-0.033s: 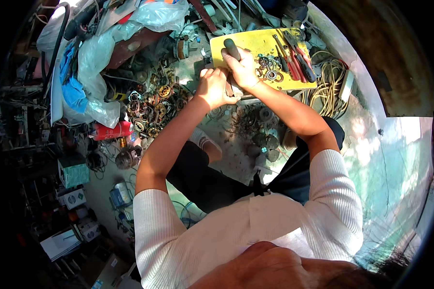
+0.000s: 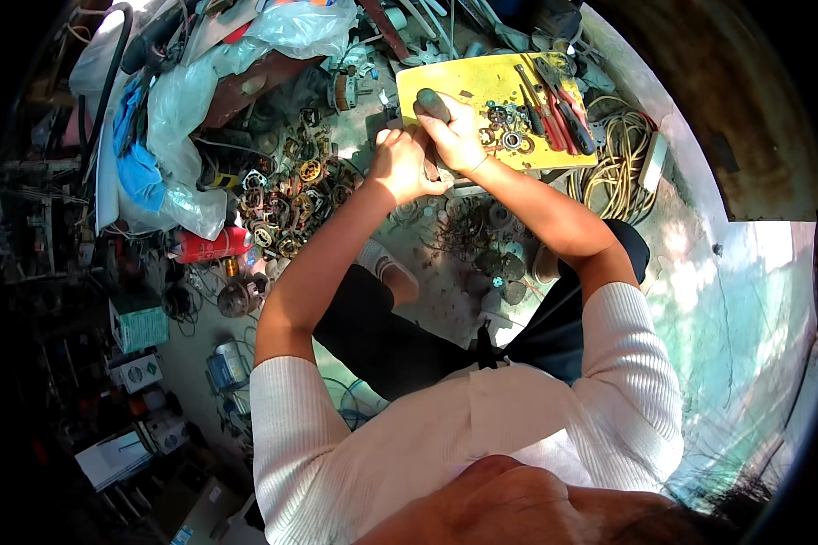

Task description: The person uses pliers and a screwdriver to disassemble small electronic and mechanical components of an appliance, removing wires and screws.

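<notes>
My right hand (image 2: 457, 138) is closed round the dark handle (image 2: 433, 104) of a tool over the near left part of a yellow board (image 2: 468, 80); the tool's kind is hidden. Against it, my left hand (image 2: 400, 165) is closed at the board's near left edge. A brownish piece (image 2: 431, 167) shows between the hands, too covered to name. On the board, right of my right hand, lie small rings and metal parts (image 2: 512, 141). Farther right are several hand tools, among them pliers (image 2: 573, 127) with red and dark handles.
A heap of ring-shaped metal parts (image 2: 286, 195) lies left of my left forearm. Coiled cable (image 2: 623, 163) with a white power strip (image 2: 653, 162) sits right of the board. Plastic bags (image 2: 191, 127), a red bottle-like container (image 2: 211, 245) and boxes (image 2: 139, 325) crowd the left side.
The handle and my right hand have shifted slightly, and the handle's end tips a little lower and to the left. My left hand stays almost in place.
</notes>
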A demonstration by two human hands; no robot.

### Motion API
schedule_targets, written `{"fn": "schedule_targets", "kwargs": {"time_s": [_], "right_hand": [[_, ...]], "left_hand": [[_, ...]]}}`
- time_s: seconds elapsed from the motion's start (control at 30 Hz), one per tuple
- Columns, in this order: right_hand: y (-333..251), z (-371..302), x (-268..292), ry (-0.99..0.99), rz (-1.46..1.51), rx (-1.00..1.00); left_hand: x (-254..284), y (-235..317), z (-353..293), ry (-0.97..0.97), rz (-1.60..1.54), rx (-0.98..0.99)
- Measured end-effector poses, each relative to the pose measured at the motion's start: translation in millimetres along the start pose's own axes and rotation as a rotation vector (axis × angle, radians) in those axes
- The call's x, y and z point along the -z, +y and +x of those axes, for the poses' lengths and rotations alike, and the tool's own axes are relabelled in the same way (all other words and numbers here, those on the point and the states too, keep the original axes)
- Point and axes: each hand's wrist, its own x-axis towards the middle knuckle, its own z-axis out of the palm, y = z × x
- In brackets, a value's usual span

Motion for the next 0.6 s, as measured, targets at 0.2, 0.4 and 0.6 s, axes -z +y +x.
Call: {"fn": "schedule_targets", "kwargs": {"time_s": [0.2, 0.4, 0.6], "right_hand": [[-16, -6, 10, -0.350, -0.198, 0.226], [4, 52, 21, 0.005, 0.611, -0.932], [24, 66, 17, 0.028, 0.392, -1.187]], "left_hand": [[-16, -18, -4, 0.033, -0.053, -0.065], [-4, -4, -5, 0.077, 0.009, -0.051], [-1, 1, -2, 0.024, 0.014, -0.033]]}}
